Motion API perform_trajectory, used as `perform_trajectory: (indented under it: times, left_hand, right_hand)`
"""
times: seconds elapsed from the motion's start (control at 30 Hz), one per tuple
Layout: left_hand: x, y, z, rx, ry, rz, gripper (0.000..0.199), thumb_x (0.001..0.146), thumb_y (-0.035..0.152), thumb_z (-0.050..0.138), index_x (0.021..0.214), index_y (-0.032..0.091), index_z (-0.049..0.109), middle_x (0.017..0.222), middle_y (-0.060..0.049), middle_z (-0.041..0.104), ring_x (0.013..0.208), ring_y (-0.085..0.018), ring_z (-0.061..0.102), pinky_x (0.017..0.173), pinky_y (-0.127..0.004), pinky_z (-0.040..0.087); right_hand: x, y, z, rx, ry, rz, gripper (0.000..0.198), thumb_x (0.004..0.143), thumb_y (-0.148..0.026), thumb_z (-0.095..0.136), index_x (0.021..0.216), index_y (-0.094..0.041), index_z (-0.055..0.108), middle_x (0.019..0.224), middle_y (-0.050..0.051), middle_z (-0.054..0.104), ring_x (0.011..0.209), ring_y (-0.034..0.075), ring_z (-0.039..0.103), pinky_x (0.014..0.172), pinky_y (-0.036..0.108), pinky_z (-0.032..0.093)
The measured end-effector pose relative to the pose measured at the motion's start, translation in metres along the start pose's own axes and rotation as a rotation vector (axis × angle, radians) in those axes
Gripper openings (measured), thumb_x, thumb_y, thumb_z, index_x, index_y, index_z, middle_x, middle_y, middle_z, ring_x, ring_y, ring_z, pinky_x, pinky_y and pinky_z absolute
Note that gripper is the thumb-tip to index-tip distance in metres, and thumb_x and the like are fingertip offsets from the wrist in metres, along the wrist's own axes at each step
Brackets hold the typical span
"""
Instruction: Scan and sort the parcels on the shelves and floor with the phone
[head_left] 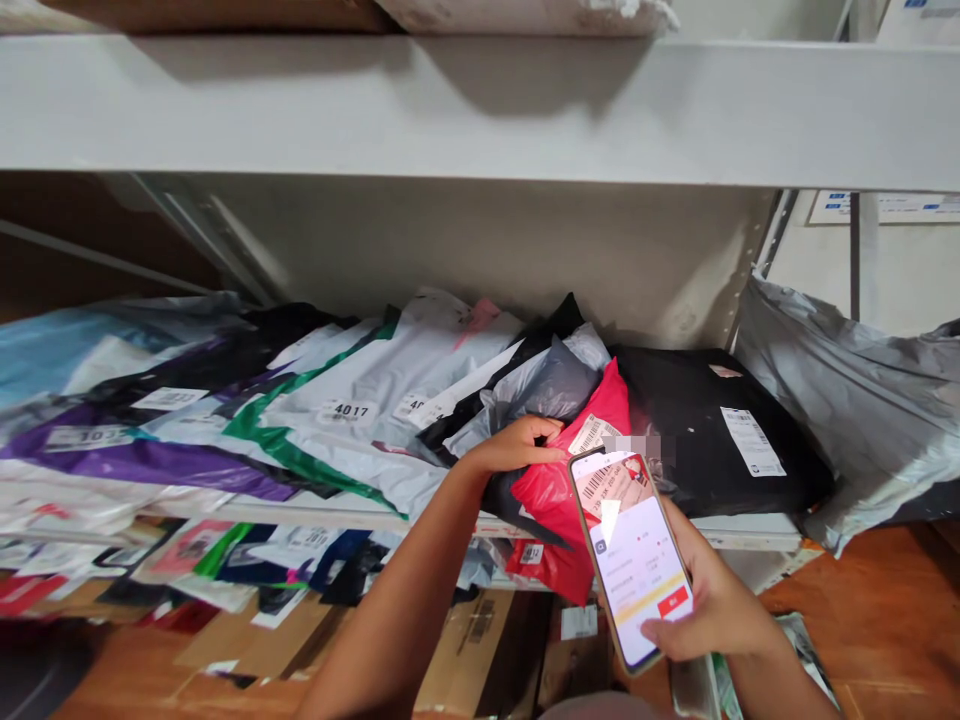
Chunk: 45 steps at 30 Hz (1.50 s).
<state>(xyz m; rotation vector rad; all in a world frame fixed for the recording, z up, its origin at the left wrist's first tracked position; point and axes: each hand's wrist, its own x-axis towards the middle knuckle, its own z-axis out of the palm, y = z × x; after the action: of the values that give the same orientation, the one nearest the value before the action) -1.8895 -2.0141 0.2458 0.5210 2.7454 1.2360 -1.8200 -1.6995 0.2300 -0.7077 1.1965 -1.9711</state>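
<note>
Grey metal shelving (480,110) fills the view, its lower deck stacked with flat courier bags lying on a slant. From nine o'clock come purple and white mailers, then a green-edged white bag (330,420) with a label reading 4017, then grey and black ones toward the middle. At centre the left hand (514,445) rests with curled fingers on the top edge of a red parcel (559,490), thumb and fingers pinching its corner beside the barcode label (592,432). Just to four o'clock of that, the right hand (709,610) is wrapped round a phone (634,555), thumb on the lower edge, its screen showing the barcode in a camera view. A black parcel (712,435) lies at three o'clock, a crumpled grey bag (847,420) beyond. By the look of it, the label scan is under way; steadying the phone over the label seems the need.
</note>
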Motion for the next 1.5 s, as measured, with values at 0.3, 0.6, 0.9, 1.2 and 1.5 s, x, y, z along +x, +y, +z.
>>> perform_trajectory:
  times: [0.3, 0.6, 0.9, 1.2, 1.5]
  left_hand:
    - [-0.001, 0.004, 0.000, -0.061, 0.001, -0.013, 0.039, 0.079, 0.042, 0.061, 0.058, 0.019, 0.037, 0.069, 0.003, 0.047, 0.068, -0.013, 0.043, 0.067, -0.026, 0.039]
    - [0.000, 0.008, -0.001, -0.094, -0.012, 0.002, 0.042, 0.079, 0.041, 0.061, 0.057, 0.020, 0.032, 0.066, 0.004, 0.043, 0.066, -0.012, 0.040, 0.065, -0.026, 0.034]
    - [-0.002, 0.009, -0.001, -0.093, -0.002, -0.010, 0.044, 0.079, 0.042, 0.063, 0.057, 0.020, 0.032, 0.067, 0.004, 0.043, 0.067, -0.012, 0.040, 0.064, -0.025, 0.034]
    - [-0.003, 0.004, 0.000, -0.160, -0.031, -0.023, 0.043, 0.077, 0.054, 0.066, 0.063, 0.017, 0.047, 0.074, 0.000, 0.054, 0.075, -0.016, 0.049, 0.070, -0.026, 0.043]
    - [-0.001, 0.004, 0.004, -0.142, -0.010, -0.053, 0.045, 0.079, 0.056, 0.063, 0.060, 0.018, 0.047, 0.072, 0.001, 0.052, 0.071, -0.015, 0.049, 0.067, -0.025, 0.043]
  right_hand:
    - [-0.001, -0.001, -0.004, -0.063, 0.010, 0.030, 0.101, 0.063, -0.024, 0.088, 0.148, -0.028, 0.034, 0.109, 0.005, 0.070, 0.088, 0.024, 0.068, 0.070, 0.031, 0.049]
    - [-0.001, -0.001, -0.009, -0.084, -0.018, 0.007, 0.096, 0.064, -0.022, 0.086, 0.145, -0.025, 0.033, 0.105, 0.005, 0.069, 0.086, 0.023, 0.067, 0.069, 0.029, 0.048]
    - [0.000, -0.004, -0.005, 0.024, -0.063, 0.000, 0.094, 0.066, -0.026, 0.088, 0.144, -0.027, 0.035, 0.107, 0.005, 0.070, 0.091, 0.024, 0.069, 0.077, 0.034, 0.050]
    - [-0.012, -0.001, -0.012, 0.091, -0.030, -0.021, 0.102, 0.071, -0.038, 0.083, 0.155, -0.025, 0.027, 0.122, 0.010, 0.071, 0.101, 0.030, 0.070, 0.086, 0.042, 0.052]
    - [-0.041, 0.019, -0.031, 0.178, 0.379, -0.105, 0.122, 0.066, -0.036, 0.089, 0.160, -0.031, 0.011, 0.136, 0.010, 0.067, 0.111, 0.034, 0.070, 0.090, 0.043, 0.056]
